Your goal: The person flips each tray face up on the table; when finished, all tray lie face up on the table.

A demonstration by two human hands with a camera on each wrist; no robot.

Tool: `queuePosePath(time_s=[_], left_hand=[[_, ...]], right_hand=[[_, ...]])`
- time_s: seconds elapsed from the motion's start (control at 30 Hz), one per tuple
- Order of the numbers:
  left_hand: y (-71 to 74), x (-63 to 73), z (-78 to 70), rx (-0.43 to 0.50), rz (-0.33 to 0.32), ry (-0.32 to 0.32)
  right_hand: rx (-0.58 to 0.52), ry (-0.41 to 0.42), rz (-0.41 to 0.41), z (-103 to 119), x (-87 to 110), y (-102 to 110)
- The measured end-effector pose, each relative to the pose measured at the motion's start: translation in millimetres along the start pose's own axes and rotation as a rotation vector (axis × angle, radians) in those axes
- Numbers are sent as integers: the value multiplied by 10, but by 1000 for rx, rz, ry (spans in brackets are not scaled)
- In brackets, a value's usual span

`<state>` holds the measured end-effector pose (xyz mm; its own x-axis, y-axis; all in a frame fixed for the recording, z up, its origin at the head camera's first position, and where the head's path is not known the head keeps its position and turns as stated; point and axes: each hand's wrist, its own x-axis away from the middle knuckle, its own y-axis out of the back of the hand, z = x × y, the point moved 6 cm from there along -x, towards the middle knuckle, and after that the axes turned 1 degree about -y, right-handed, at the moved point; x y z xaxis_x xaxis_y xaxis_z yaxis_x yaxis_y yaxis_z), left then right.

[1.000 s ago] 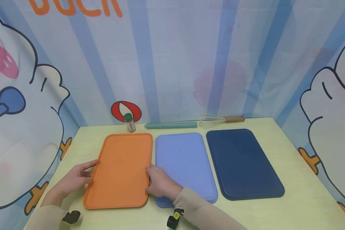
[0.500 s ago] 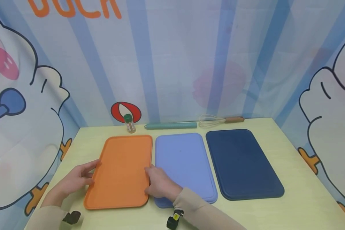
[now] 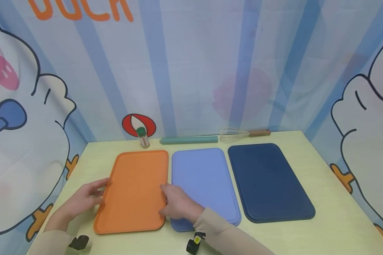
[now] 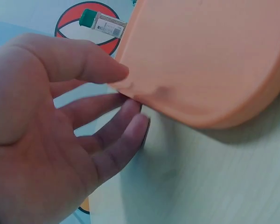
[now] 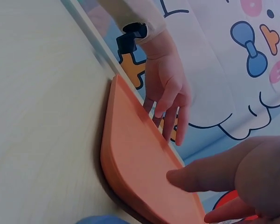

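Note:
An orange rectangular tray (image 3: pixel 134 191) with a raised rim lies on the left part of the table, between both hands. My left hand (image 3: pixel 83 202) holds its left edge; the left wrist view shows the thumb on the rim and the fingers at its underside. On the opposite edge, my right hand (image 3: pixel 178 202) grips the rim, with the thumb reaching over the tray in the right wrist view. Close by on the right is a periwinkle blue tray (image 3: pixel 201 173), partly covered by the right hand and forearm. Whether the orange tray touches the table everywhere, I cannot tell.
A navy tray (image 3: pixel 271 180) lies at the right. Along the back edge are a green-capped spice jar (image 3: pixel 143 138), a green stick-like bar (image 3: pixel 189 140) and a whisk (image 3: pixel 245 133) with a wooden handle. A printed curtain (image 3: pixel 191 71) hangs behind the table.
The orange tray's far edge has come slightly nearer to me, leaving a wider gap to the spice jar. Both hands keep their hold on the tray's sides.

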<state>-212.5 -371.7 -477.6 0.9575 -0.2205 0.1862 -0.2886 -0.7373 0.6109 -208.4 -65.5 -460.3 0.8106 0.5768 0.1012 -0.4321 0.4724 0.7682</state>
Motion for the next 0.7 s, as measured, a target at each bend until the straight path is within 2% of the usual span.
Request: queuePosePath(time_s=[0.17,0.33,0.53,0.7], left_hand=[[11,-13,1,-48,-75,6],[-11,1,-78,-99,-174,-24],[-106,-9,-261,-94,-290,-106],[-265,-64,-463,-66,-315,-155]], right_hand=[[-68,1,5,-63,38,39],[-149,8,3,-156,76,130],[-172,7,-39,-269,147,277],[-181,30,-78,-428,208,399]])
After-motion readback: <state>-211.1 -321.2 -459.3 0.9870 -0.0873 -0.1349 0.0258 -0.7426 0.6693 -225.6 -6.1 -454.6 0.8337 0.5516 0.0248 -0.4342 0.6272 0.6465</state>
